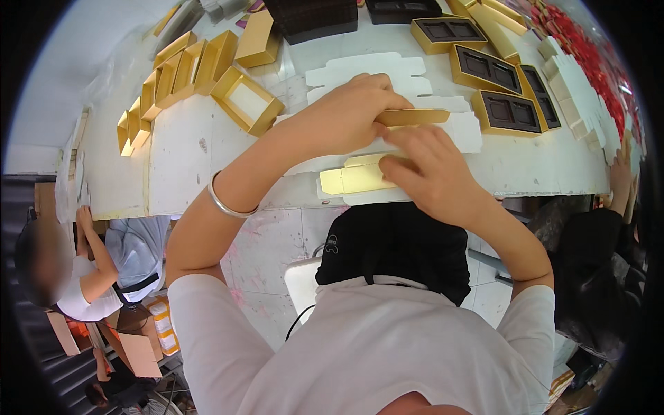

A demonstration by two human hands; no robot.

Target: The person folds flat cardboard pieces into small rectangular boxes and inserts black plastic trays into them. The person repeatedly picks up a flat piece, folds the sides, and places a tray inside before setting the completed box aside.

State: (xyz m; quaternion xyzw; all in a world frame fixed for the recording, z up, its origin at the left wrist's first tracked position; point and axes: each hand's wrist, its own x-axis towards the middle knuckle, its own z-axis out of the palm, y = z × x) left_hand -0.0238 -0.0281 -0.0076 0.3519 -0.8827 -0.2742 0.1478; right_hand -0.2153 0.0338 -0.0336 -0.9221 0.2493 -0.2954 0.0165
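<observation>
My left hand (361, 112), with a silver bangle on its wrist, is closed on a narrow gold cardboard piece (422, 116) that sticks out to the right of its fingers. Just below it, my right hand (432, 169) has thumb and fingers apart, with its fingertips near my left fingers; no object shows in its grasp. The right thumb lies over the end of an unfolded gold carton blank (349, 178) at the table's near edge; whether it touches the blank I cannot tell. White-side-up flat carton blanks (373, 68) lie beneath and beyond both hands.
Gold open boxes (176, 75) stand in a row at the left. Gold boxes with dark inserts (508, 111) sit at the right, beside white card pieces (570, 86). A black crate (315, 21) stands at the back. Other people are at both sides.
</observation>
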